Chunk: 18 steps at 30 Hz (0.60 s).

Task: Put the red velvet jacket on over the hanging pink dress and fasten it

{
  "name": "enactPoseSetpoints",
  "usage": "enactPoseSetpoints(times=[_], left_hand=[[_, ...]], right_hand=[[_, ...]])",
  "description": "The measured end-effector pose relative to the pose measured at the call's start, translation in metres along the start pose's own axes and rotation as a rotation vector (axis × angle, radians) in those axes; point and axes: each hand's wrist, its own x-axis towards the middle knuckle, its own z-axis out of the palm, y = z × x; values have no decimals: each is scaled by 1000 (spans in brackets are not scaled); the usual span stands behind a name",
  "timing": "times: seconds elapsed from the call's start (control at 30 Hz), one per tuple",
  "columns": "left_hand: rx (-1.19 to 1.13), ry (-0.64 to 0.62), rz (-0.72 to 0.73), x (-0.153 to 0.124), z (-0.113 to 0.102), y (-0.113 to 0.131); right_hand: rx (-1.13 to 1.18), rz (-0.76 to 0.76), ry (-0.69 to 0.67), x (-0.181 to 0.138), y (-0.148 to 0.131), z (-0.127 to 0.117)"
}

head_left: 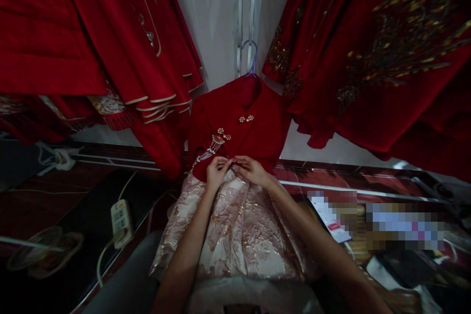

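Observation:
A red top (257, 142) with a short front hangs before me on a purple hanger (253, 61), joined to a pale pink brocade skirt (239, 225) with gold sheen. My left hand (218, 171) and my right hand (253, 170) meet at the top's lower edge. Both pinch at a small beaded flower fastener (233, 160) there, partly hidden by fingertips. Up and left of it sits a beaded tassel brooch (217, 143) with hanging strands. Higher on the chest is a pair of flower-shaped fasteners (246, 118).
Red garments (110, 34) hang at the left, and more red ones with gold embroidery (386, 59) at the right. A power strip (121, 223) lies at the lower left near a clear plastic bowl (40, 250). A phone-like device (329, 218) rests on a wooden surface at the right.

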Motion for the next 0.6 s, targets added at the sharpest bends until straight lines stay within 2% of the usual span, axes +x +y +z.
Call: enactPoseSetpoints(times=[0.17,0.47,0.6], left_hand=[[49,-41,-8,0,0,-3],[154,-4,44,-3,0,-8],[141,-27,33,-3,0,-4]], right_hand=[[4,12,-10,-1,1,1],[-10,9,-8,-3,-6,3],[-13,17,0,-4,-8,2]])
